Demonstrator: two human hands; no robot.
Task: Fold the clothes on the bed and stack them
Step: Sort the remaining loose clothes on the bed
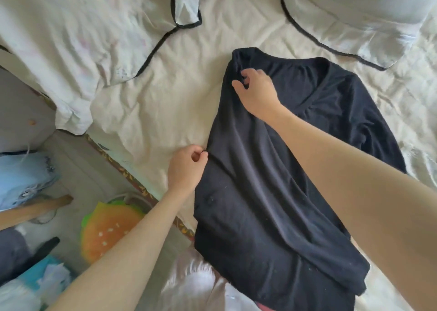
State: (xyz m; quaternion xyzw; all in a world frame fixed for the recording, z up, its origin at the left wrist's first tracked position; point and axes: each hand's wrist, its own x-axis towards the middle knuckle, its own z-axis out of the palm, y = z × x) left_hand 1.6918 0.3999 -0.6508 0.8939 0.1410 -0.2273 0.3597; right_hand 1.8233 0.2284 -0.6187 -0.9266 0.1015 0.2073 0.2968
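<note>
While the black long-sleeved top (267, 192) is lying spread on the cream bedsheet (170, 97), directly under and between both hands, I am working its left-hand edge, which looks already turned in along a lengthwise fold. I am keeping the left hand (186, 166) at the mid-length of that edge, thumb and forefinger pinching a small bit of fabric, the remaining fingers curled loosely. I am keeping the right hand (257, 90) farther from me, near the shoulder just beside the neckline, its fingers curled and gripping the cloth at the top of the same edge. I am judging the step in hand to be the setting of this long side fold. To do it well, I am advising equal tension between the two pinch points, so that the edge is running straight from shoulder to hem, and a low lift, so that the layer beneath is not dragging. On the far side of the right forearm, the other sleeve (378, 126) is lying outstretched and is awaiting the matching fold. Near my body, below the left forearm, the hem is overhanging a pale satin garment (189, 284); I am watching that it is not snagging there. Beyond both hands, a black-piped pillowcase (94, 38) is lying crumpled, well apart from the work.
</note>
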